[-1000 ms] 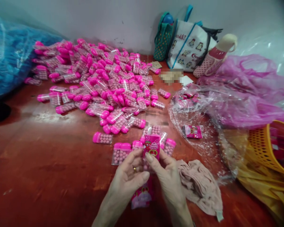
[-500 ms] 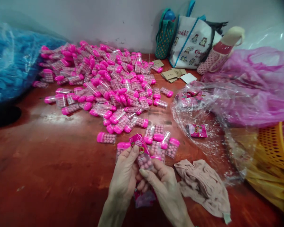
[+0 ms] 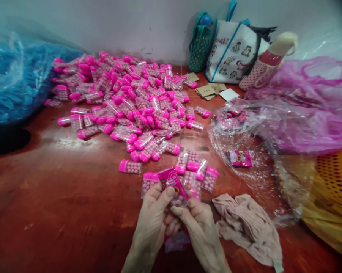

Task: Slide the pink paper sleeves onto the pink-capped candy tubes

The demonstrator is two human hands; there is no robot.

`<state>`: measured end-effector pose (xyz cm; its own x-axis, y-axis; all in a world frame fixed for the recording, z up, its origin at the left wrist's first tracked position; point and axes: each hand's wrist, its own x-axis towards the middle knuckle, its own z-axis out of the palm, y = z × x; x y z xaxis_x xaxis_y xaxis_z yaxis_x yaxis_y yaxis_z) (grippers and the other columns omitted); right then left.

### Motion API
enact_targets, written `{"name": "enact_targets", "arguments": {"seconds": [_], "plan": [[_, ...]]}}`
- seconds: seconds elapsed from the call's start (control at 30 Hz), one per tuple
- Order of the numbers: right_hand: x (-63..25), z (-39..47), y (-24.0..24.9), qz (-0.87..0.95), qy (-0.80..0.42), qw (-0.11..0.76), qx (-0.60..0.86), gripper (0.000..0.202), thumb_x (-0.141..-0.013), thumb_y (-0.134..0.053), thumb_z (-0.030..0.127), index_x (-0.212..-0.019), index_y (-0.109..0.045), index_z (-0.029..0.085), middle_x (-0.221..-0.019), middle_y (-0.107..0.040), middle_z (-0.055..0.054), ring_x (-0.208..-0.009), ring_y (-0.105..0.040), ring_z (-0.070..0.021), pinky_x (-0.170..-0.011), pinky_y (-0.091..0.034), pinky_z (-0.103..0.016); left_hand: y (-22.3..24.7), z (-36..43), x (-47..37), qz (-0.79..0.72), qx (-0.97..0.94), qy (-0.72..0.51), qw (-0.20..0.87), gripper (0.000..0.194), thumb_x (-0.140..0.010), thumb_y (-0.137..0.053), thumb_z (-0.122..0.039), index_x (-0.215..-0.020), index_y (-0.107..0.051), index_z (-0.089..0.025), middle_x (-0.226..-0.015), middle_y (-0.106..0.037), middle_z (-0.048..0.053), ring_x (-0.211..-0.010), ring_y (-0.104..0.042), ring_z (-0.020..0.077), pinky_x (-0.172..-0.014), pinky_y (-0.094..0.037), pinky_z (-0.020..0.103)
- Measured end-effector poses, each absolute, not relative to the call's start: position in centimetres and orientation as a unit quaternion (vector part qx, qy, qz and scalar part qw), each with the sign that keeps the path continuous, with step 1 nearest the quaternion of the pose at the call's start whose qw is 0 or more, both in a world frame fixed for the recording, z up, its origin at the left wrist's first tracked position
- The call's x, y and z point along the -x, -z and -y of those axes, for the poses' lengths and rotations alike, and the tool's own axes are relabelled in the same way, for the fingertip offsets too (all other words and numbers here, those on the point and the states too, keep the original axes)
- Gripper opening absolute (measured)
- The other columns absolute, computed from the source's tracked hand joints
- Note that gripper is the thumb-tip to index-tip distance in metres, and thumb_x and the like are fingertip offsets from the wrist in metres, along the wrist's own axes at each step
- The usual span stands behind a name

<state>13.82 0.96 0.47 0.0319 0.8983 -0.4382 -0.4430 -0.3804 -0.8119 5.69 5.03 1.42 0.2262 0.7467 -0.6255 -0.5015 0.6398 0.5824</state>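
Observation:
Between both hands is a small clear candy container with a bright pink printed sleeve around it. My left hand grips its left side, thumb lying on the sleeve. At the lower right, my right hand pinches it between thumb and fingers. The container's lower part is mostly hidden by fingers. Just beyond the hands lie several pink-capped candy containers with pale pink balls inside. Another one lies alone to the left. Below the hands, partly covered, are pink printed sleeves on the table.
A large heap of candy containers spreads across the table's back. At left stands a bag of blue pieces. To the right are a crumpled beige cloth, clear plastic, an orange basket and a pink bag.
The pink sleeve now covers more of the container, and fewer candy balls show between my fingers. Both hands keep their grip. The whole view has shifted slightly.

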Motion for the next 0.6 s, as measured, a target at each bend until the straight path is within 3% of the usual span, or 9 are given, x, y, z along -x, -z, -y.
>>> {"name": "enact_targets", "arguments": {"seconds": [0.1,0.23,0.47,0.53,0.6], "plan": [[-13.8,-0.8,-0.4,0.244,-0.659,0.511,0.494,0.025,-0.078,-0.063,0.036,-0.065,-0.063,0.015,-0.049,-0.062,0.001,-0.04,-0.057,-0.0099,-0.043,-0.048,-0.019,-1.3,-4.7,-5.3,-0.463,-0.156,-0.404,0.773,0.022,-0.069,-0.07,-0.033,-0.077,-0.061,-0.014,-0.039,-0.047,-0.006,-0.026,-0.029,0.003,-0.025,-0.029,0.014],[-13.9,-0.2,-0.3,0.27,-0.641,0.52,0.495,0.017,-0.077,-0.065,0.035,-0.077,-0.071,0.019,-0.05,-0.063,0.002,-0.041,-0.059,-0.0122,-0.045,-0.051,-0.021,-1.2,-3.9,-4.6,-0.45,-0.194,-0.398,0.776,0.023,-0.07,-0.07,-0.031,-0.085,-0.065,-0.014,-0.045,-0.051,-0.004,-0.029,-0.029,0.002,-0.028,-0.027,0.014],[-13.6,0.9,-0.2,0.33,-0.578,0.517,0.538,0.024,-0.075,-0.063,0.046,-0.081,-0.074,0.026,-0.052,-0.066,-0.002,-0.043,-0.059,-0.0168,-0.041,-0.051,-0.024,-2.3,-2.7,-4.0,-0.453,-0.215,-0.392,0.771,0.024,-0.069,-0.071,-0.031,-0.087,-0.068,-0.016,-0.035,-0.035,-0.009,-0.029,-0.025,0.0024,-0.031,-0.025,0.014],[-13.4,1.2,-0.2,0.344,-0.545,0.512,0.568,0.028,-0.074,-0.062,0.05,-0.077,-0.075,0.026,-0.051,-0.066,-0.003,-0.046,-0.06,-0.0185,-0.04,-0.05,-0.025,-2.7,-2.5,-4.2,-0.452,-0.207,-0.391,0.775,0.022,-0.069,-0.072,-0.031,-0.085,-0.068,-0.016,-0.036,-0.04,-0.007,-0.029,-0.025,0.0025,-0.031,-0.025,0.015],[-13.4,1.5,-0.2,0.357,-0.509,0.512,0.592,0.029,-0.073,-0.063,0.051,-0.073,-0.075,0.026,-0.049,-0.065,-0.003,-0.047,-0.06,-0.0189,-0.042,-0.05,-0.025,-2.9,-2.3,-4.3,-0.447,-0.202,-0.407,0.77,0.021,-0.067,-0.073,-0.029,-0.081,-0.068,-0.016,-0.044,-0.052,-0.003,-0.034,-0.036,0.0044,-0.035,-0.031,0.016]]}}
